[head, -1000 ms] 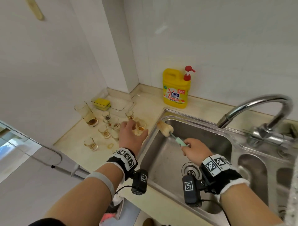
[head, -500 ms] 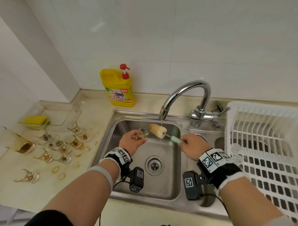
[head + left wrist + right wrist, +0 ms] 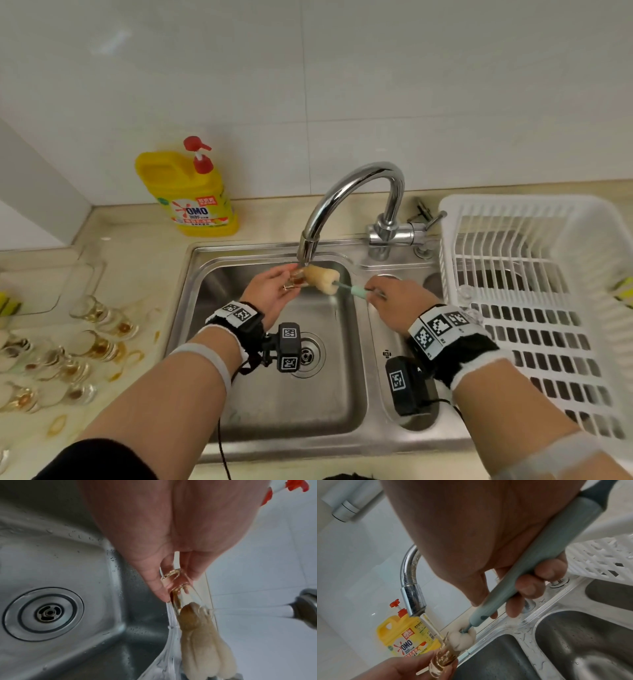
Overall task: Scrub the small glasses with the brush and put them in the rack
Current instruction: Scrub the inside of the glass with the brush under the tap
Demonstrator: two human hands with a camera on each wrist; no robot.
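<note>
Glass [image 3: 297,278] at frame centre, pinched by my left hand [image 3: 270,291] under the faucet [image 3: 342,198] so water rinses it as I scrub. My right hand [image 3: 387,296] grips the sponge brush [image 3: 322,279], its head at the mouth. Dirty glasses [image 3: 85,346] wait lower left; rack [image 3: 534,274] right, unobstructed.

We see even, soft daylight across the pale wall [image 3: 445,85], with only faint shadows in the sink [image 3: 274,404]. Glare streaks the tap [image 3: 346,195]. The head view bows hard at its edges, where the rack [image 3: 534,219] smears. Both wrist views are dimmer, and the near left hand [image 3: 154,520] and right hand [image 3: 488,527] blur.
</note>
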